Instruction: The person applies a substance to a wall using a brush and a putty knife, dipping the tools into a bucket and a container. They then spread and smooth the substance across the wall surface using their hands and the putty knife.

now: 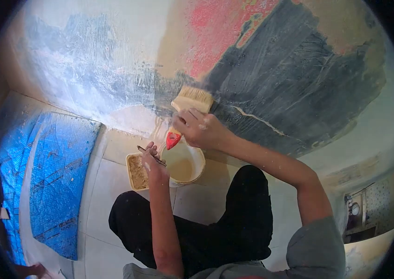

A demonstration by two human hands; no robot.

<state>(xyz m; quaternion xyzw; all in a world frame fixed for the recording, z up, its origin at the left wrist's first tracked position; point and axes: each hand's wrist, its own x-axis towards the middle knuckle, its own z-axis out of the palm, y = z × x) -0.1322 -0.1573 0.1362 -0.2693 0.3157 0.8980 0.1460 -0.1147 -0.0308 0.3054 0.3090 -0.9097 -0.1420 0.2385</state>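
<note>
Crouching on the pale tiled floor (99,186), I press the brush (191,103) gripped in my right hand (199,129) against the patchy grey-and-red wall (294,79), my left hand (152,162) pinching a thin tool (151,156) over the bucket (185,165).

Right hand (200,129) raised, fingers closed in a grip, arm extended forward. Left hand (152,160) lower, fingers pinched, forearm straight.
</note>
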